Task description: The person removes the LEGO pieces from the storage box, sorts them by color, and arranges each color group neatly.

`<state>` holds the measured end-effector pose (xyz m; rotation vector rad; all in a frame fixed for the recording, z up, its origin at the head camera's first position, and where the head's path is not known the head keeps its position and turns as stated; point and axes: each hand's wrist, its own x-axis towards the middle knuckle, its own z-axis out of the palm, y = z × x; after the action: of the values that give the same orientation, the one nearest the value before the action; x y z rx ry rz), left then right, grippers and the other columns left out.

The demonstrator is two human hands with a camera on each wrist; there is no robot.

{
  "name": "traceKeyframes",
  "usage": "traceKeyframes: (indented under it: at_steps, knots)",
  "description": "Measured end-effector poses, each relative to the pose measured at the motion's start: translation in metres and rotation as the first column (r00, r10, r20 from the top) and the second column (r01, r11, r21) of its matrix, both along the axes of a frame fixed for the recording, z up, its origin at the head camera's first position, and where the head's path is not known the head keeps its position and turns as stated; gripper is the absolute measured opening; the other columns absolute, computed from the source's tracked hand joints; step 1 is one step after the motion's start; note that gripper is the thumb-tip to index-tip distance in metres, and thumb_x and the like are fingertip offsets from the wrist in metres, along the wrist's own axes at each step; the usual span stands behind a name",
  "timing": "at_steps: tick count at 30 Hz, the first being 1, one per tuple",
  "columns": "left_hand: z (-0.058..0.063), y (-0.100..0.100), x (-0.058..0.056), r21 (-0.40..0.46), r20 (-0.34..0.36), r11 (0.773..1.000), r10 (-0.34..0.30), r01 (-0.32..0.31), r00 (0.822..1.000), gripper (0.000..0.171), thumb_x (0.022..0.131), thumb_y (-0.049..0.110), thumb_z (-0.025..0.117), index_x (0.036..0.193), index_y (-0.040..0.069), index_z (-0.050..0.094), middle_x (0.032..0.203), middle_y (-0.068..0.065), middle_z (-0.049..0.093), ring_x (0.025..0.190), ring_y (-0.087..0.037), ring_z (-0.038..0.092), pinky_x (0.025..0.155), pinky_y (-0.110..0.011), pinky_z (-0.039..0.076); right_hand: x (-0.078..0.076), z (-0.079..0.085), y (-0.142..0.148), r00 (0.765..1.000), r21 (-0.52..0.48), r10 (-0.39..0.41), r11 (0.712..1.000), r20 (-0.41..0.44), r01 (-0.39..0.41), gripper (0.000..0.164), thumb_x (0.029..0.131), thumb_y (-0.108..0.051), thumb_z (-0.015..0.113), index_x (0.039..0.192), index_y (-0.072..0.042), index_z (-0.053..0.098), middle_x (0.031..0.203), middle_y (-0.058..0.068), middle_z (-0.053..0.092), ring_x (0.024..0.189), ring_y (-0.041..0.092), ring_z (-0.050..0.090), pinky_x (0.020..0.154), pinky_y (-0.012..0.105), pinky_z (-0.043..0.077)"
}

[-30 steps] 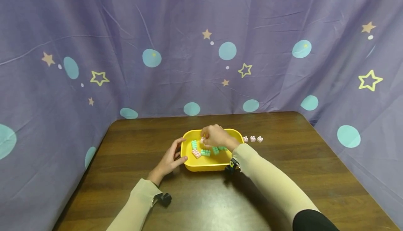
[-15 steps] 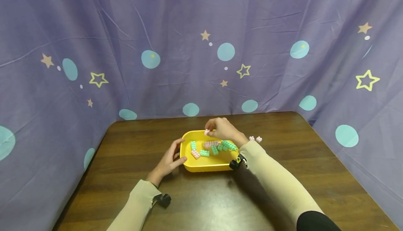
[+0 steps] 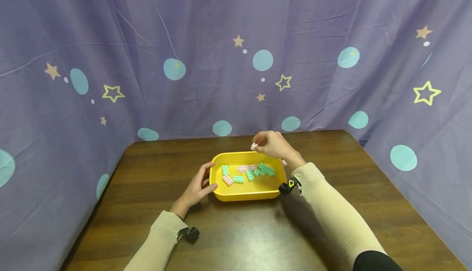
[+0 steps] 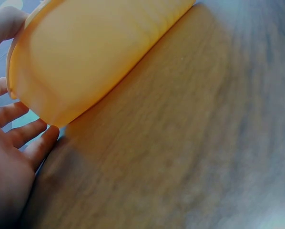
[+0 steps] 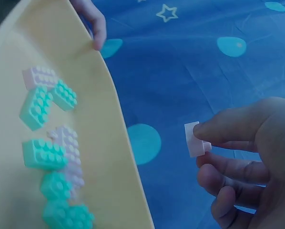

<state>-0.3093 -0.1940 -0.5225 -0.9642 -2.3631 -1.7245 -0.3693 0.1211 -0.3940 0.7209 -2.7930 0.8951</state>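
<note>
My left hand (image 3: 196, 190) rests against the left end of the yellow tray (image 3: 246, 198), thumb and fingers spread, fingertips touching its outer wall and rim. In the left wrist view the fingers (image 4: 25, 131) lie fairly straight along the tray's end. My right hand (image 3: 274, 144) pinches a small pale pink toy brick (image 5: 194, 140) between thumb and fingertips, above the tray's far rim. Inside the tray lie several mint green bricks (image 3: 238, 179) and pink bricks, among them one pink brick (image 3: 227, 180) near the left and a longer pink row (image 3: 246, 168) further back.
Another small pink brick (image 3: 284, 162) lies on the table just right of the tray, beside my right wrist. The brown wooden table (image 3: 236, 234) meets a purple curtain (image 3: 206, 99) with stars and blue spots at the back and sides.
My right hand has lifted the small pink brick out of the tray and carried it back and right to above the far rim. The left hand keeps its place at the tray.
</note>
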Motion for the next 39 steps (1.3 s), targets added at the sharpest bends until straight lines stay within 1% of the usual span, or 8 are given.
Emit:
traceKeyframes:
  at_steps: [13,16,18,20,23,25,33,39]
  knots:
    - [-0.005,-0.001,-0.001,0.015,0.012,1.0,0.018,-0.018,1.0,0.066,0.089,0.005,0.067,0.144,0.002,0.03,0.153,-0.024,0.026,0.136,-0.047,0.035,0.102,-0.057,0.041,0.008,-0.001,0.034,0.997,-0.022,-0.082,0.996,0.016,0.082,0.015,0.082,-0.02,0.076,0.097,-0.017,0.072,0.085,-0.002,0.07,0.08,0.017,0.063,0.074,0.034,0.051]
    - [0.008,0.001,0.007,0.006,0.024,1.0,0.008,-0.009,1.0,0.066,0.089,0.001,0.066,0.143,-0.005,0.029,0.152,-0.03,0.025,0.135,-0.051,0.035,0.102,-0.06,0.04,0.01,-0.006,0.043,0.995,-0.025,-0.1,0.995,0.021,0.101,0.014,0.082,-0.021,0.077,0.095,-0.018,0.072,0.083,-0.003,0.069,0.078,0.015,0.062,0.072,0.033,0.05]
    - [0.009,0.001,0.008,0.002,0.03,1.0,0.001,-0.001,1.0,0.067,0.088,-0.002,0.065,0.143,-0.009,0.028,0.151,-0.033,0.024,0.134,-0.053,0.034,0.101,-0.062,0.04,0.013,-0.011,0.048,0.993,-0.025,-0.111,0.993,0.03,0.112,0.013,0.082,-0.021,0.077,0.094,-0.018,0.073,0.082,-0.003,0.069,0.076,0.014,0.061,0.07,0.031,0.05]
    - [0.009,0.002,0.008,-0.002,0.032,1.0,-0.003,0.003,0.999,0.068,0.088,-0.004,0.064,0.143,-0.011,0.026,0.151,-0.035,0.023,0.134,-0.055,0.032,0.101,-0.064,0.039,0.014,-0.016,0.054,0.993,-0.025,-0.11,0.994,0.035,0.111,0.012,0.083,-0.021,0.077,0.093,-0.018,0.073,0.082,-0.003,0.069,0.074,0.013,0.06,0.066,0.029,0.049]
    - [-0.004,0.0,0.0,0.003,0.025,1.0,0.008,-0.008,1.0,0.068,0.088,-0.003,0.064,0.145,-0.005,0.027,0.153,-0.031,0.023,0.137,-0.052,0.032,0.102,-0.063,0.038,0.017,-0.023,0.062,0.994,-0.019,-0.103,0.994,0.043,0.104,0.011,0.083,-0.021,0.076,0.093,-0.017,0.073,0.081,-0.003,0.069,0.071,0.012,0.06,0.064,0.028,0.049]
    - [-0.006,-0.001,-0.001,-0.001,0.017,1.0,0.015,-0.015,1.0,0.067,0.089,-0.001,0.064,0.146,-0.002,0.028,0.154,-0.029,0.023,0.137,-0.05,0.032,0.102,-0.062,0.039,0.019,-0.029,0.067,0.995,-0.016,-0.095,0.995,0.04,0.096,0.011,0.083,-0.022,0.076,0.093,-0.016,0.072,0.08,-0.003,0.068,0.07,0.012,0.06,0.064,0.029,0.049]
    - [-0.003,-0.001,-0.002,0.008,0.008,1.0,0.004,-0.004,1.0,0.066,0.089,0.003,0.066,0.145,0.002,0.03,0.154,-0.025,0.024,0.137,-0.047,0.034,0.103,-0.059,0.04,0.024,-0.047,0.084,0.994,-0.003,-0.106,0.994,0.029,0.106,0.013,0.082,-0.019,0.077,0.093,-0.016,0.072,0.08,-0.004,0.069,0.071,0.011,0.061,0.065,0.029,0.048]
    - [0.003,0.001,0.0,0.005,0.017,1.0,-0.005,0.005,1.0,0.068,0.088,-0.003,0.065,0.144,-0.006,0.027,0.152,-0.032,0.022,0.136,-0.052,0.033,0.102,-0.062,0.038,0.023,-0.055,0.094,0.99,-0.02,-0.135,0.991,0.029,0.136,0.013,0.08,-0.017,0.078,0.091,-0.014,0.071,0.08,-0.002,0.069,0.071,0.012,0.061,0.064,0.029,0.048]
